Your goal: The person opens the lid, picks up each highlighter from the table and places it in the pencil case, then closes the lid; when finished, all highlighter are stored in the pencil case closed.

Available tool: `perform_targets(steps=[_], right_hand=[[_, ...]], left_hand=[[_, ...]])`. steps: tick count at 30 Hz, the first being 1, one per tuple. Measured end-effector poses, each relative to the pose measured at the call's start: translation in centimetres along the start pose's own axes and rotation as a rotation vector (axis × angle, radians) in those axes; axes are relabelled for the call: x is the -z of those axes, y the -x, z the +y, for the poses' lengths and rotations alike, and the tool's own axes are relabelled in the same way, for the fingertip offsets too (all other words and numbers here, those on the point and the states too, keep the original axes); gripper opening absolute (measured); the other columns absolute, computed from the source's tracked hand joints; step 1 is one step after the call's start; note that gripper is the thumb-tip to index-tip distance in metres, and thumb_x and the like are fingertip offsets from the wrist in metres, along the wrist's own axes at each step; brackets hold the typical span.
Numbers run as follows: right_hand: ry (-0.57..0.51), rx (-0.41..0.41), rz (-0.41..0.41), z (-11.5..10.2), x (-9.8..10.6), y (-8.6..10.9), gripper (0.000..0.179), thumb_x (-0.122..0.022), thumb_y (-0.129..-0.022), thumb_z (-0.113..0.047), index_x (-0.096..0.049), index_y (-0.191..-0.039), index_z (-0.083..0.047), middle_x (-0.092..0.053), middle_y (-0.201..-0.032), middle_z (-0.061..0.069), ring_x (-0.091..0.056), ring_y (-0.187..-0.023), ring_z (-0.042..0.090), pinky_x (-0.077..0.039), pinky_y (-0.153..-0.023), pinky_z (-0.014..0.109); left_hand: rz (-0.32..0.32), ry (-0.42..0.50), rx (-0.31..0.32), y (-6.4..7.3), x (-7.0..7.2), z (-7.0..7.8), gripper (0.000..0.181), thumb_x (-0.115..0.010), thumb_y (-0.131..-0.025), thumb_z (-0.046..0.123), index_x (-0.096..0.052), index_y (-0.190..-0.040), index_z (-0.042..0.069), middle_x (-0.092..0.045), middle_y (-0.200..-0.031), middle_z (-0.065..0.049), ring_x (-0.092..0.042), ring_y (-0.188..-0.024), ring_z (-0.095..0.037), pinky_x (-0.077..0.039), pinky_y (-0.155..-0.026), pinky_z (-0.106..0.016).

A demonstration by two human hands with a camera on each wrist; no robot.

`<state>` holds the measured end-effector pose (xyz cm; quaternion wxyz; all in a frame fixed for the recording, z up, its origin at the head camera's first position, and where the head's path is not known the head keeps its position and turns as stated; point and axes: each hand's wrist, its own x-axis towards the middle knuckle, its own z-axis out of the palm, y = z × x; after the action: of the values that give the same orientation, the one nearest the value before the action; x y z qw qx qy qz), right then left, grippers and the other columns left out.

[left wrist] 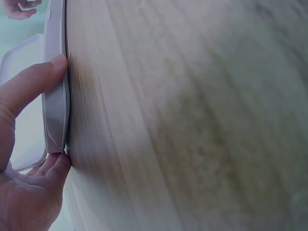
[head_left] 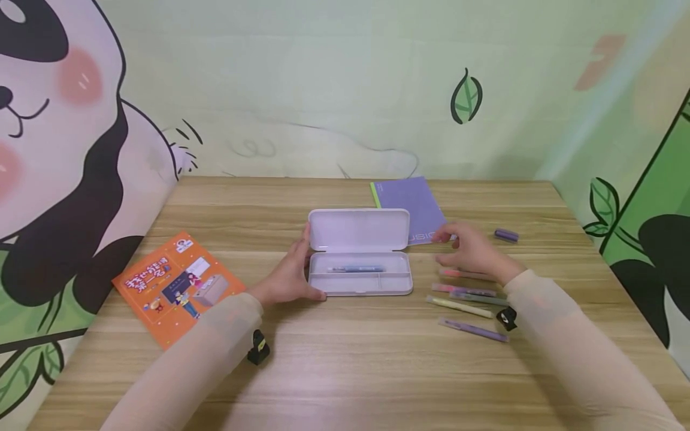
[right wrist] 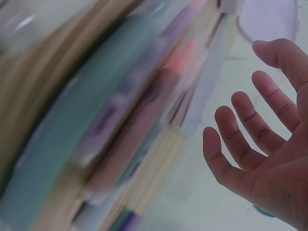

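A white pencil case stands with its lid raised, and one blue pen lies in its upper compartment. My left hand holds the case at its left end; in the left wrist view the thumb presses the front wall and the other fingers bend at the corner. To the right, my right hand hovers by several loose pens, holding nothing, its fingers spread in the right wrist view. Nearest under it is a pink-red pen; a yellow pen and a purple pen lie closer to me.
A purple notebook lies behind the case, partly hidden by the lid. On the left is an orange booklet, partly covered by my left sleeve. A short dark purple item sits beyond my right hand. A wall rises behind the table.
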<state>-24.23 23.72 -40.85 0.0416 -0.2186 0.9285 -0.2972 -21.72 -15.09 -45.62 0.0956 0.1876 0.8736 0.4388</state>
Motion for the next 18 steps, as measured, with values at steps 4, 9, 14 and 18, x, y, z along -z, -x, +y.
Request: perform_targets(steps=[4,9,14,18], right_hand=[[0.042,-0.006,0.007,1.1,0.1,0.3,0.030,-0.078,-0.077,-0.009,-0.069,-0.104,-0.002,-0.064,-0.100,0.017,-0.058,-0.090,0.033,-0.049,-0.077,0.039],[0.047,-0.007,0.003,1.9,-0.2,0.2,0.026,-0.079,-0.077,-0.011,-0.069,-0.100,-0.003,-0.064,-0.096,0.015,-0.059,-0.088,0.030,-0.050,-0.076,0.038],[0.040,-0.006,-0.032,2.5,-0.8,0.0,0.020,-0.078,-0.078,-0.010,-0.069,-0.095,-0.004,-0.066,-0.091,0.010,-0.059,-0.086,0.024,-0.050,-0.076,0.036],[0.040,-0.005,-0.065,2.7,-1.2,-0.3,0.012,-0.075,-0.079,-0.007,-0.070,-0.090,-0.004,-0.065,-0.081,0.006,-0.057,-0.078,0.021,-0.048,-0.070,0.030]], left_hand=[[0.002,0.008,0.000,0.0,0.1,0.0,0.153,-0.095,-0.053,0.009,0.020,-0.152,0.027,-0.014,-0.155,-0.022,-0.046,-0.131,-0.035,-0.042,-0.107,-0.040],[0.002,0.008,0.001,0.1,0.1,0.1,0.153,-0.095,-0.053,0.009,0.021,-0.152,0.026,-0.014,-0.154,-0.023,-0.045,-0.131,-0.035,-0.041,-0.108,-0.040],[0.002,-0.001,0.009,0.1,0.1,0.3,0.153,-0.095,-0.053,0.010,0.021,-0.152,0.027,-0.014,-0.154,-0.022,-0.045,-0.132,-0.034,-0.041,-0.109,-0.039],[0.003,-0.018,0.012,0.1,0.1,0.3,0.153,-0.095,-0.053,0.011,0.021,-0.152,0.027,-0.017,-0.153,-0.022,-0.045,-0.131,-0.033,-0.040,-0.109,-0.039]])
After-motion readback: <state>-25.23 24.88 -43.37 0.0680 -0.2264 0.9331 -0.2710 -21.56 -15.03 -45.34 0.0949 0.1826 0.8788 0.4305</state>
